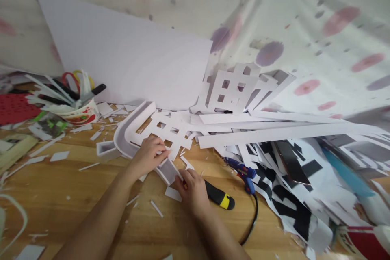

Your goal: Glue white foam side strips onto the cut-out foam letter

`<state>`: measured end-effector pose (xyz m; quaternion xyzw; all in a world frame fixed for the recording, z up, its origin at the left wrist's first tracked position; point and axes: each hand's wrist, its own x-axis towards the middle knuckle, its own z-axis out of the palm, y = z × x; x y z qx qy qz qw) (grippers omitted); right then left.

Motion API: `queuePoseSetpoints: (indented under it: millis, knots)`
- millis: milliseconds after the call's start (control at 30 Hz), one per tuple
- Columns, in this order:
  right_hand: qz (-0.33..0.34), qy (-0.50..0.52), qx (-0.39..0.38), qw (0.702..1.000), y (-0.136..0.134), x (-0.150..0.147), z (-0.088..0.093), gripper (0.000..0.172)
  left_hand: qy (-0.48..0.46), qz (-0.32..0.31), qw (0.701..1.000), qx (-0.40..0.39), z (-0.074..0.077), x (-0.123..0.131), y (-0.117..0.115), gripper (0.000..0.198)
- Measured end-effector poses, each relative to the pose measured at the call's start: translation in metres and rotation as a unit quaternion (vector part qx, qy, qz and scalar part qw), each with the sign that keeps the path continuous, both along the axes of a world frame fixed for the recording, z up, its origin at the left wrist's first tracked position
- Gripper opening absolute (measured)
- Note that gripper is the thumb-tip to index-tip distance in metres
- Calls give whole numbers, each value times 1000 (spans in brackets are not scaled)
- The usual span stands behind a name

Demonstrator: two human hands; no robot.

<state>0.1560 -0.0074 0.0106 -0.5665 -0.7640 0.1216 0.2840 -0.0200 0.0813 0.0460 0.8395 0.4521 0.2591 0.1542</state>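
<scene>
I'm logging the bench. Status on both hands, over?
Left hand at the curved white piece. Right hand at its near end, black-and-yellow handle showing beside it. White scraps close by.

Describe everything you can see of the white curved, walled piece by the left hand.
The white walled piece looks like smooth sheet plastic or board: thin upright walls around a greyish floor, open on top. It lies on the wooden table, a channel that bends round at the left, where a short boxy arm juts out. The left hand covers part of it. An open boxy section by the right hand may continue it; the join is hidden.
</scene>
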Motion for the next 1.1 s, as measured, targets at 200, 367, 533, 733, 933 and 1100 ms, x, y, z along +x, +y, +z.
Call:
queuePoseSetpoints:
  millis: [200, 367, 533, 733, 933, 1100]
  knots:
    - [12, 2, -2, 1000, 0, 2, 1, 15, -17, -7, 1000, -7, -2, -1, 3, 32]
    - [20, 2, -2, 1000, -1, 2, 0, 16, -18, -17, 1000, -5, -4, -1, 3, 30]
    - [12, -6, 3, 1000, -1, 1, 0, 16, -32, -24, 999, 7, -5, -2, 4, 33]
    - [12, -6, 15, 1000, 0, 1, 0, 14, -37, -25, 999, 6, -8, -2, 3, 28]
    - [13, -3, 18, 1000, 3, -1, -3, 12, -22, -25, 999, -13, -6, -1, 3, 22]
    - [6, -6, 0, 1000, 4, -2, -3, 14, -11, -24, 999, -21, -4, 0, 3, 25]
